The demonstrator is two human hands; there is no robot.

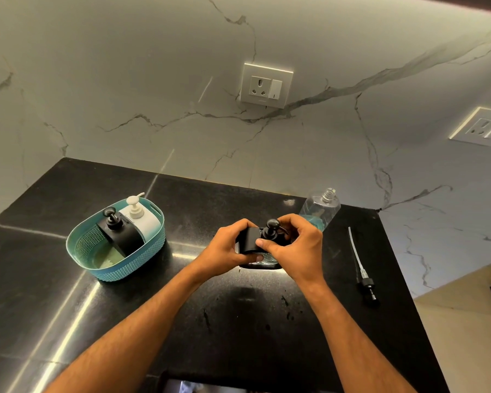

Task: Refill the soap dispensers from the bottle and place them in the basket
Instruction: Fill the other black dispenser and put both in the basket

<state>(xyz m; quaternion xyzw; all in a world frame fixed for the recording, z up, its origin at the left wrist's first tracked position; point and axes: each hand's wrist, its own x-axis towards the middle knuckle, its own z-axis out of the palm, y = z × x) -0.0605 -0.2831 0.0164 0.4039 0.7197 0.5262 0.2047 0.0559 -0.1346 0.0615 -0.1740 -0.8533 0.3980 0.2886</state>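
A black soap dispenser [250,239] with a round black pump top stands on the dark counter in the middle. My left hand [227,248] grips its body from the left. My right hand [292,245] is closed around its pump head. Behind them stands a clear refill bottle [321,207], uncapped, with a little blue liquid at the bottom. A teal woven basket [97,256] at the left holds a second black dispenser [119,234] and a white one [141,218].
The refill bottle's pump with its long tube [360,265] lies on the counter at the right, near the counter's right edge. A marble wall with two sockets [265,86] rises behind. Dark spots mark the counter [238,321] in front of my hands.
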